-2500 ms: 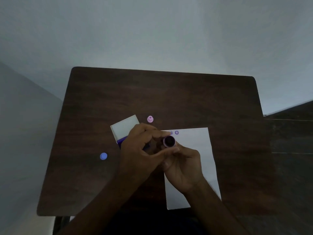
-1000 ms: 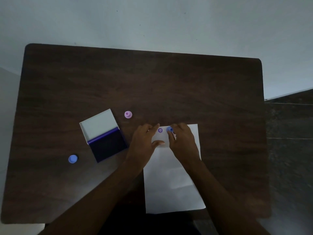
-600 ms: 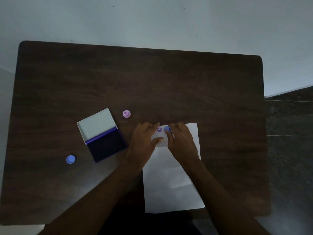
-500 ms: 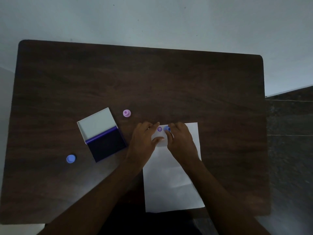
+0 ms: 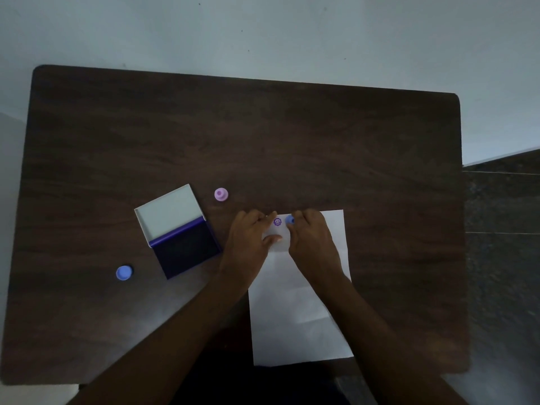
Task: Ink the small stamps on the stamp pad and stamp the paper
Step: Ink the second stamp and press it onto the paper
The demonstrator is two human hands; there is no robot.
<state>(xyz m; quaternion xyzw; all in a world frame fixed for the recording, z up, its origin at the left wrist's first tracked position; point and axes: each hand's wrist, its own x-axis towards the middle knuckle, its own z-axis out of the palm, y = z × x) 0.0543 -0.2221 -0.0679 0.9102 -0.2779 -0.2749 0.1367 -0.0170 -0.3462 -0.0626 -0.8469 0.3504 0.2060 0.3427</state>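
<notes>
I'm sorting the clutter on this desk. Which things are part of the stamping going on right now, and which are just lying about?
In use:
right hand pressing the blue stamp
left hand steadying the paper
purple print already made
open stamp pad

Lying about for now:
pink stamp
blue round piece

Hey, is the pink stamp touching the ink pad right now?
Apart. The head view shows the pink stamp standing alone beyond the open ink pad, with a plain strip of bare table between it and the pad's lid.
</notes>
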